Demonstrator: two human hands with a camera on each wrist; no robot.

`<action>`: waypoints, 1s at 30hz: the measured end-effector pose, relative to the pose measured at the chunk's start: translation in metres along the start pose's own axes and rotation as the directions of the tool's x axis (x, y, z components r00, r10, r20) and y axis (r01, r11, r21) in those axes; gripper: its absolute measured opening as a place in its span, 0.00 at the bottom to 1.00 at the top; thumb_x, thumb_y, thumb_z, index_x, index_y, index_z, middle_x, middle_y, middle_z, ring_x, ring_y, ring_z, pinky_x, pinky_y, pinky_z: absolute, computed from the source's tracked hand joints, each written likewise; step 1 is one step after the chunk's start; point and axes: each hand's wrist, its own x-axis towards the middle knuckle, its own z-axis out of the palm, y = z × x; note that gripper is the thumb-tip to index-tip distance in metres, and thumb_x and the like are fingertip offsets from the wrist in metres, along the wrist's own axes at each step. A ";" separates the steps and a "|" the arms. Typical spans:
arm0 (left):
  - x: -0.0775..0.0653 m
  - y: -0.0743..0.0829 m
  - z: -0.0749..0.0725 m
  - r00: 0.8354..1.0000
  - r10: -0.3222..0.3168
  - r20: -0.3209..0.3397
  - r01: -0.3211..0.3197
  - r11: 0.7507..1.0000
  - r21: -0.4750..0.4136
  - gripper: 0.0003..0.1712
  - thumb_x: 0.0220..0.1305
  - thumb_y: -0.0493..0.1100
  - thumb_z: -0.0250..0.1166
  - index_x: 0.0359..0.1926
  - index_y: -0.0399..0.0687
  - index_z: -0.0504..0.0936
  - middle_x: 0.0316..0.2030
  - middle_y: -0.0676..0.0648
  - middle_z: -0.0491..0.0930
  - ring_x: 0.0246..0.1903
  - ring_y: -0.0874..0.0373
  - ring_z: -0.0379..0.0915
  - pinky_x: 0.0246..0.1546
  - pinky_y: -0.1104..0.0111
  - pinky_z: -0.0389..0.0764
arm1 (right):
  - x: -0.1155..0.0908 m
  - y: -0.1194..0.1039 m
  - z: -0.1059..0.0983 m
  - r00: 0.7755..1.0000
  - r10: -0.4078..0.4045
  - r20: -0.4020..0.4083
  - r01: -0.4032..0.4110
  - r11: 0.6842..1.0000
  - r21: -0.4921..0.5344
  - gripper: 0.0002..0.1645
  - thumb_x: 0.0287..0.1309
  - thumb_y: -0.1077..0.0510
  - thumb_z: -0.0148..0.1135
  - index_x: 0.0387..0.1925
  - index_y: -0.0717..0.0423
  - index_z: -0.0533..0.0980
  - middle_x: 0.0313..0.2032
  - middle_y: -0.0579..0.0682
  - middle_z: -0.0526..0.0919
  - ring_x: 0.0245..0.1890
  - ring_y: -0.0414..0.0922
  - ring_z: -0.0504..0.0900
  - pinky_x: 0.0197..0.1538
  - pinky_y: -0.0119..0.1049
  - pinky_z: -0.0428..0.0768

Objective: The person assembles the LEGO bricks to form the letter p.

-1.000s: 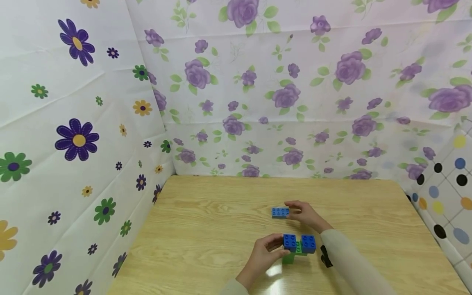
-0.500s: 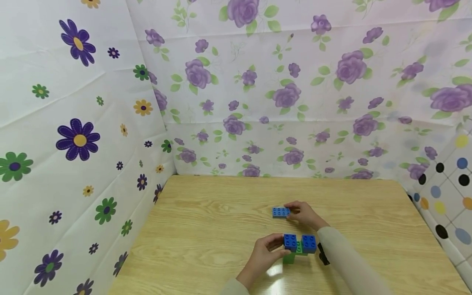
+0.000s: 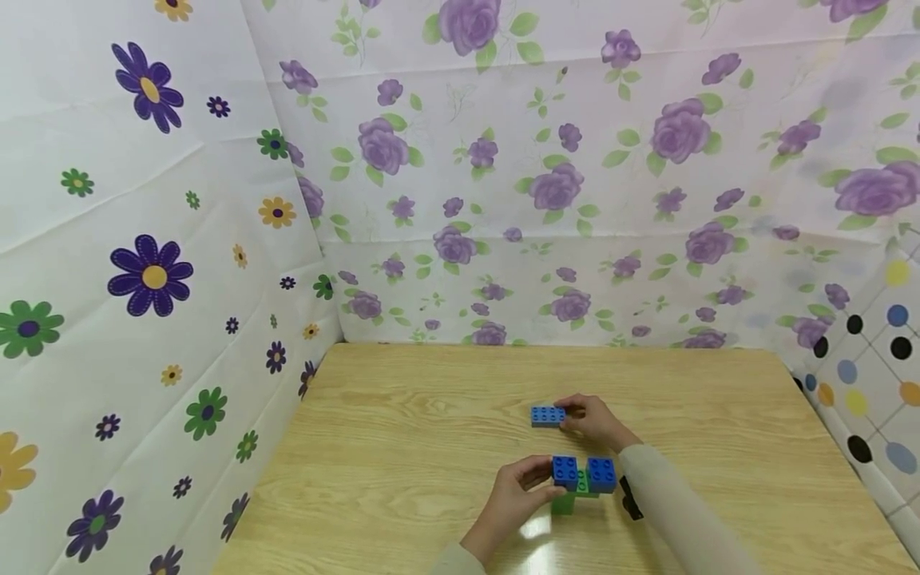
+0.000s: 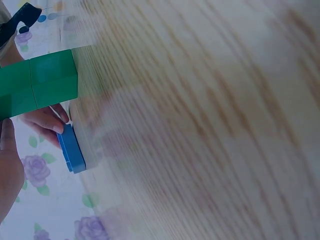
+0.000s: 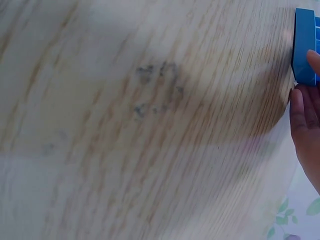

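Observation:
At the front of the table, my left hand [image 3: 513,495] grips a toy building-block structure by its left side, thumb and fingers at one of its blue bricks. Two square blue bricks [image 3: 601,474] top the structure, over green bricks [image 3: 563,504]. The left wrist view shows the green bricks [image 4: 54,80] large, with part of my left hand [image 4: 9,172] below them. Further back, my right hand [image 3: 595,423] pinches the right end of a longer blue brick [image 3: 547,416] with two rows of studs. The right wrist view has this blue brick [image 5: 303,45] at its upper right edge.
The wood-grain table [image 3: 402,447] reaches back to a wall sheet with purple roses [image 3: 557,188]. A flower-print sheet [image 3: 216,200] hangs on the left, a dotted one [image 3: 873,415] on the right. A black object [image 3: 630,500] shows beside the right sleeve [image 3: 683,511].
My right forearm has shifted slightly left. Both hands keep their hold, and the bricks stay where they were.

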 end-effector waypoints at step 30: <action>-0.001 0.002 0.000 1.000 0.029 0.011 -0.029 1.000 0.007 0.21 0.57 0.38 0.71 0.52 0.43 0.81 0.49 0.46 0.82 0.50 0.60 0.78 0.54 0.68 0.79 | -0.027 -0.035 -0.037 0.973 -0.199 0.116 0.197 0.980 0.031 0.21 0.61 0.67 0.62 0.56 0.70 0.73 0.53 0.67 0.76 0.52 0.63 0.77 0.53 0.51 0.80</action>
